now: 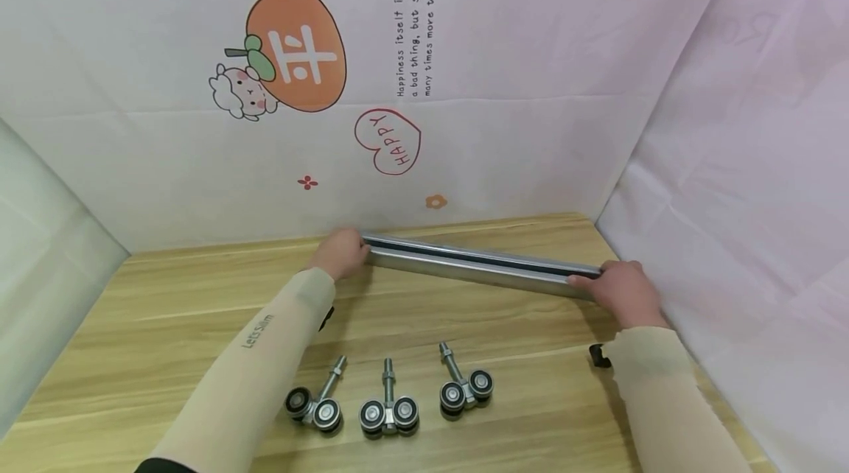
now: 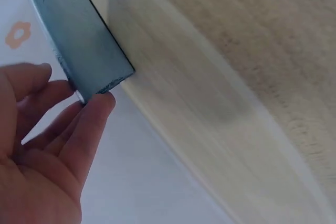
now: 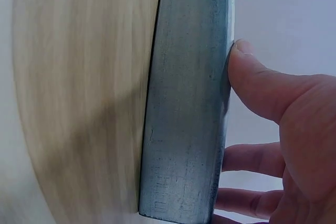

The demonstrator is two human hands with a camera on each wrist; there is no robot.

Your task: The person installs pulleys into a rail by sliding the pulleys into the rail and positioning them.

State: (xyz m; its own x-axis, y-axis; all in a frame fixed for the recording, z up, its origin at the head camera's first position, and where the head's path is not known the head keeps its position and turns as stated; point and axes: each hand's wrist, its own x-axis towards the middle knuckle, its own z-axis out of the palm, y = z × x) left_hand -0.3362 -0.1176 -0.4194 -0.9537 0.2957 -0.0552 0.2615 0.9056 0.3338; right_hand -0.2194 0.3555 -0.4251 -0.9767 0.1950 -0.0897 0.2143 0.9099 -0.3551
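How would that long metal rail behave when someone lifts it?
The metal rail would probably be stiff: its long edges look straight. Its smooth-looking side may be slippery. The dark slot along it suggests it might weigh less than a solid bar.

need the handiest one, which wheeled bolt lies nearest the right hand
The rightmost wheeled bolt, its stem slanting left; the middle one and left one lie farther from the right hand.

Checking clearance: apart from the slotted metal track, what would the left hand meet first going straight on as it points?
Probably the printed white backdrop, behind the slotted metal track the left hand grips; depth is unclear.
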